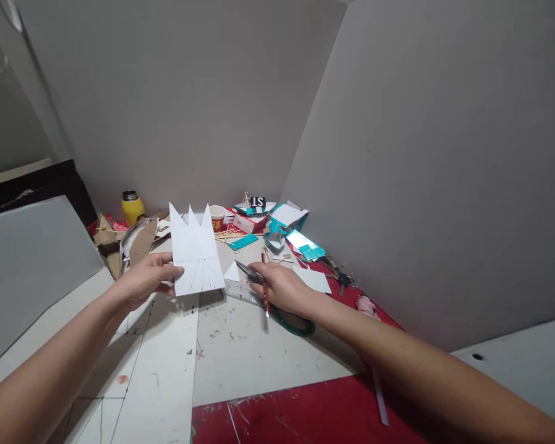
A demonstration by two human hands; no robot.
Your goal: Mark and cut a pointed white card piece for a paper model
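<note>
My left hand [145, 279] pinches the lower left edge of a white card piece [195, 253] and holds it up above the table. The card has three pointed tips along its top and pencil lines on its lower part. My right hand [280, 287] rests palm down on the table to the right of the card, fingers curled over green-handled scissors [277, 308] whose blades point left. A red pencil [264, 290] lies under that hand. A small white paper triangle [232, 272] sits between the two hands.
Large white boards [166, 364] cover the red table [314, 413]. At the back stand a yellow bottle [132, 207], a paper cup [217, 216], torn cardboard [129, 240], teal and white boxes [287, 225] and wooden sticks [229, 234]. Grey walls close in behind and right.
</note>
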